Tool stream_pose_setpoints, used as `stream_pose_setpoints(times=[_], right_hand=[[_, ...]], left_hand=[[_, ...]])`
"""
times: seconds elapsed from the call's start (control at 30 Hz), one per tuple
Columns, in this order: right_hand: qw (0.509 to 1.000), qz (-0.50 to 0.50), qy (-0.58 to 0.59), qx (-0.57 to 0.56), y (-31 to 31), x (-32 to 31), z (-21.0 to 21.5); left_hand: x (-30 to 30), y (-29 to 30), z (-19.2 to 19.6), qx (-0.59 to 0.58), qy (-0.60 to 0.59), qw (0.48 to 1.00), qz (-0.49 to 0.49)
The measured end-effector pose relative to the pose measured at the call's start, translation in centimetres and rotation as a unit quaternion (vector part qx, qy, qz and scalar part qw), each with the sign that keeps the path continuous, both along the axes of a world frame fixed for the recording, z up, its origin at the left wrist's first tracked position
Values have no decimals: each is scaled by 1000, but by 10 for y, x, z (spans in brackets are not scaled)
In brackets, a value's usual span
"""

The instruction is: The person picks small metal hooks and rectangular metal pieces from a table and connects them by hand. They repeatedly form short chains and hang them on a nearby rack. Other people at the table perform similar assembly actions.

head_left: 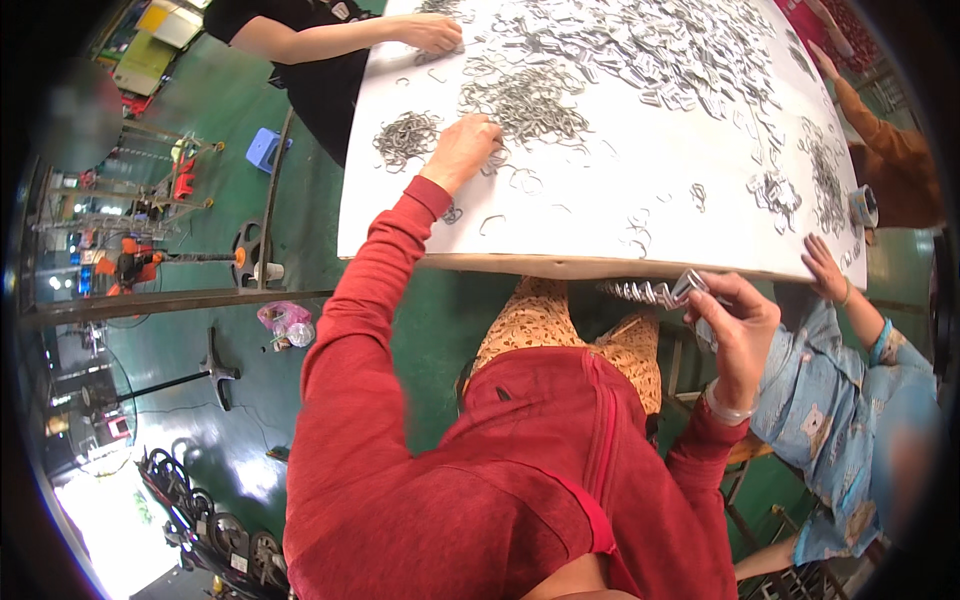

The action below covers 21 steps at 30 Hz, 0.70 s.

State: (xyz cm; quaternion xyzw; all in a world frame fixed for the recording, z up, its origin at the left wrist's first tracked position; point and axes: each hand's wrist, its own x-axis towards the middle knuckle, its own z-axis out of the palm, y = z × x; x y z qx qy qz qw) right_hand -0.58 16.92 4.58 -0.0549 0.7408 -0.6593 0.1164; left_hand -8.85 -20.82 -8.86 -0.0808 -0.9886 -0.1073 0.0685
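My left hand is over the white tabletop, at the near edge of a pile of dull grey metal rings. Its fingers are curled together, and whatever is between them is too small to make out. Past the table's near edge, my right hand pinches a row of shiny metal rings that trails off to the left in a line. A smaller heap of rings lies just left of my left hand, with a few loose ones near my wrist.
A broad pile of shiny metal pieces covers the far tabletop. Smaller clusters lie at the right. A co-worker's hand rests at the far left; another person's hand touches the near right edge. A blue stool stands on the floor.
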Motion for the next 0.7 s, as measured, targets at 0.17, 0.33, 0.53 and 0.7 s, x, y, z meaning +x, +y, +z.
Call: stream_pose_setpoints(times=[0.17,0.33,0.53,0.7], right_hand=[[999,-17,30,20,4,-2,3],[998,-38,44,-4,14,-4,-3],[996,-28,79,-31,24,-3,0],[994,-52,91,-34,37,-1,1]], left_hand=[[-15,-13,-21,-88,15,995,-47],[-32,-11,5,41,38,998,-19],[-60,-24,2,-38,53,997,-47],[-68,-1,34,-4,-20,997,-69]])
